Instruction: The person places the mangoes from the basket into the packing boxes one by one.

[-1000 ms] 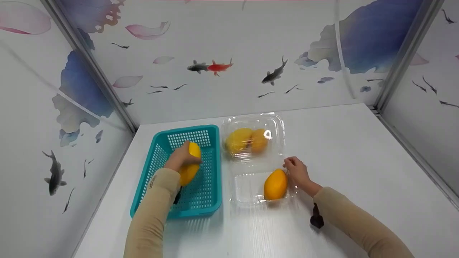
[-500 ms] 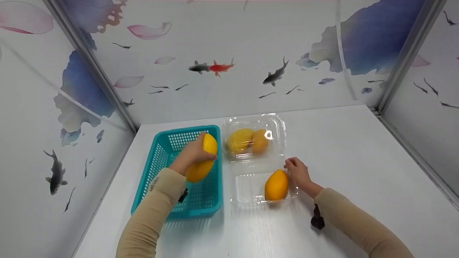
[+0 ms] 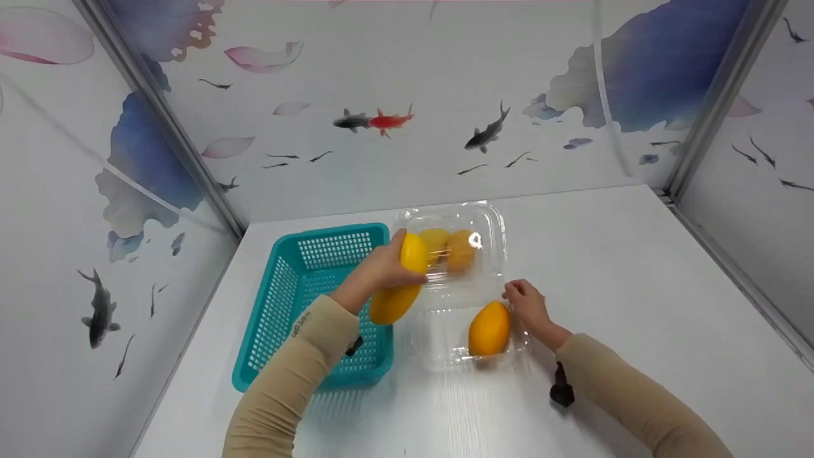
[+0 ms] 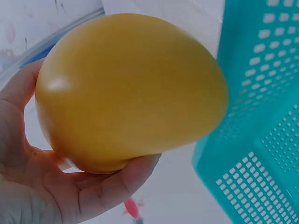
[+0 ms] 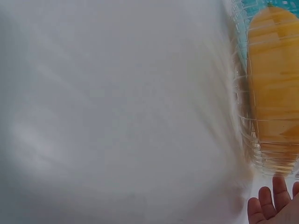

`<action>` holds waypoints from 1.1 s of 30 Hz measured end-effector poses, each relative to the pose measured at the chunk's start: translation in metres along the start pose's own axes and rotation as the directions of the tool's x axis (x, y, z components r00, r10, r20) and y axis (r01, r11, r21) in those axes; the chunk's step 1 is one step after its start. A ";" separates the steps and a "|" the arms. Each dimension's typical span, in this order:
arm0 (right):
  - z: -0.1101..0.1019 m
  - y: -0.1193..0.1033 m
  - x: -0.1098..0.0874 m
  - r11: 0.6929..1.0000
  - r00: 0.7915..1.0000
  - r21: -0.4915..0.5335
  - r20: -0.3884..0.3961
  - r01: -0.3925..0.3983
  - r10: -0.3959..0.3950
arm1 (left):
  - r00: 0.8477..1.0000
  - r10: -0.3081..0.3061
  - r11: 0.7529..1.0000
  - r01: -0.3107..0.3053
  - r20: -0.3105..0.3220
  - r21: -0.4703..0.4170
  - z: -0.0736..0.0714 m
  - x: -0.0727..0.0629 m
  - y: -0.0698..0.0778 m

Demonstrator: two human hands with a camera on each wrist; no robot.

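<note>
My left hand point(image 3: 383, 266) grips a yellow mango point(image 4: 131, 88), thumb and fingers around its sides, in the air over the right rim of the teal basket point(image 3: 385, 356). Below and to its right is a clear plastic container point(image 3: 439, 343), with another mango point(image 3: 489, 328) in its right half. At that container's right edge, my right hand point(image 3: 529, 306) pinches the rim with its fingertips. Through the clear wall in the right wrist view, the mango point(image 5: 273, 84) shows above the fingers point(image 5: 279, 193).
Behind the near container, two yellow-orange fruits point(image 3: 459, 251) show through clear plastic point(image 3: 496, 222). The perforated basket wall point(image 4: 233, 93) stands close beside the held mango. White table point(image 3: 604, 267) extends right, bounded by patterned panels point(image 3: 445, 76).
My left hand has carried the mango rightward from inside the basket to over its right rim and the gap beside the container. The right hand has stayed in place.
</note>
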State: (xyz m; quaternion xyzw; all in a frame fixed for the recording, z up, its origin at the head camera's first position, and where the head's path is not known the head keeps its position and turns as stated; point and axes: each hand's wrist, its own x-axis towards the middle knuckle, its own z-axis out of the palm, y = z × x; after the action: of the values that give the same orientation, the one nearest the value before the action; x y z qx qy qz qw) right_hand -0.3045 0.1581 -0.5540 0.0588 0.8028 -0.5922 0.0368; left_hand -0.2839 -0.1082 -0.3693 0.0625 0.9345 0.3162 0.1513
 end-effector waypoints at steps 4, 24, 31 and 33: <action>0.000 0.000 0.000 1.000 1.000 0.003 -0.003 -0.009 0.009 | 1.000 0.016 1.000 -0.016 0.024 -0.019 0.013 -0.002 0.013; 0.001 0.000 0.000 0.999 0.999 0.032 0.000 -0.043 0.043 | 0.993 -0.030 0.995 0.040 0.114 -0.090 0.085 0.017 0.026; 0.001 -0.002 -0.003 0.998 1.000 0.056 -0.003 -0.013 0.013 | 0.981 -0.088 0.992 0.102 0.171 -0.071 0.101 0.030 0.016; 0.001 -0.002 -0.003 0.999 1.000 0.050 -0.004 -0.009 0.009 | 0.981 -0.087 0.995 0.093 0.174 -0.028 0.105 0.034 0.013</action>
State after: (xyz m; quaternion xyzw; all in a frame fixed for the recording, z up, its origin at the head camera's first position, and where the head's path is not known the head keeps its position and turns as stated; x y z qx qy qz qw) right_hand -0.3016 0.1565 -0.5522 0.0647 0.7876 -0.6118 0.0362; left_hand -0.2814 -0.0309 -0.4492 0.0445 0.9139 0.3194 0.2467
